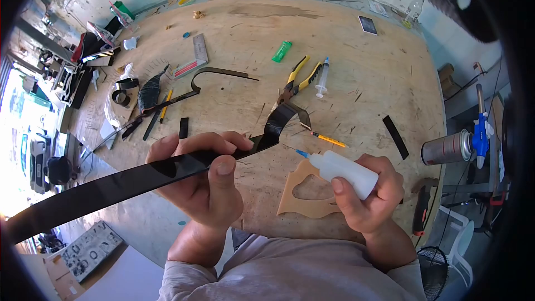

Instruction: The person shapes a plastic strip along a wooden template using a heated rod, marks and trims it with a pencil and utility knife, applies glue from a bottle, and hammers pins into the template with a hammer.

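My left hand (209, 187) is closed around a long, glossy black strip (120, 185), thumb below and fingers on top. The strip runs out to the lower left, and its other end bends into a curl near the middle of the table. In my right hand (379, 195) is a white squeeze bottle (352, 174), tilted, with a blue needle tip (302, 153) pointing left toward the strip's bent end. The needle's tip appears apart from the strip. Beneath the bottle lies a flat tan piece (290, 198) with a cut-out, partly hidden by it.
On the wooden table (239, 100) lie yellow-handled pliers (295, 81), a syringe (323, 78), a pencil (330, 139), a green packet (282, 51), a metal square (199, 49) and a phone (368, 25). A blue-topped torch canister (446, 147) stands at right, near a utility knife (423, 206).
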`<state>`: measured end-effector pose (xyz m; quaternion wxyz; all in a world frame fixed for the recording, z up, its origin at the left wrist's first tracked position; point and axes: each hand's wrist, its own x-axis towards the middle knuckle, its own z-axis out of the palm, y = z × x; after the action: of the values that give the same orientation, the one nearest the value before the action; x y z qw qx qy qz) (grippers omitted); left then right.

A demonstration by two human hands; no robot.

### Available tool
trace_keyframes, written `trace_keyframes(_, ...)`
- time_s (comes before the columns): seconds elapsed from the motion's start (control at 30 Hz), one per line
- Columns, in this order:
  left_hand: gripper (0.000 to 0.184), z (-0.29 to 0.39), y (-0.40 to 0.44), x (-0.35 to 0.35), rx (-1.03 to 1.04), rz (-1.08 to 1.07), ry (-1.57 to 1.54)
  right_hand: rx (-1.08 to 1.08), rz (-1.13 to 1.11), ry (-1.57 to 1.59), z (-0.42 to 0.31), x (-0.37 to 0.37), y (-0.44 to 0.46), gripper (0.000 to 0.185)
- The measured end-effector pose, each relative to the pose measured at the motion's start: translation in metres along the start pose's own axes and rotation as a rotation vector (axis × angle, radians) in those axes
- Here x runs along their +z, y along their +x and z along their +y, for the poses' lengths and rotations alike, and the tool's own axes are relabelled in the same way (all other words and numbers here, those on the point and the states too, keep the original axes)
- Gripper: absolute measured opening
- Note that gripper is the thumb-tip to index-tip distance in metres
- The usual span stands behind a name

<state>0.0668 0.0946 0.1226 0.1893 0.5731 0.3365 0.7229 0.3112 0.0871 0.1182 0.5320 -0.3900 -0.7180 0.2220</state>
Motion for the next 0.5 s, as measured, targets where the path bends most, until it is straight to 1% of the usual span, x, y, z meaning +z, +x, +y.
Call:
trace_keyframes(0.07, 0.072, -0.0033, 0.0003, 0.0000, 0.013, 0.034, -0.049, -0.014, -0.001, -0.012, 0.0001, 0.0012, 0.0013, 0.033)
trace_keyframes(0.13, 0.072, -0.0033, 0.0001, 0.0008, 0.009, 0.044, -0.056, -0.037, -0.005, -0.031, 0.0001, 0.0013, 0.0028, 0.033)
trace_keyframes(0.23, 0.072, -0.0032, -0.0001, 0.0013, 0.003, 0.053, -0.065, 0.028, -0.006, -0.033, -0.0036, 0.0005, 0.0037, 0.033)
trace_keyframes(0.33, 0.071, -0.0031, -0.0003, 0.0019, -0.007, 0.068, -0.068, 0.030, 0.007, -0.035, -0.0038, 0.0013, 0.0043, 0.033)
trace_keyframes(0.5, 0.071, -0.0027, 0.0004, 0.0022, -0.005, 0.058, -0.055, -0.040, -0.003, -0.054, -0.0011, 0.0027, 0.0059, 0.033)
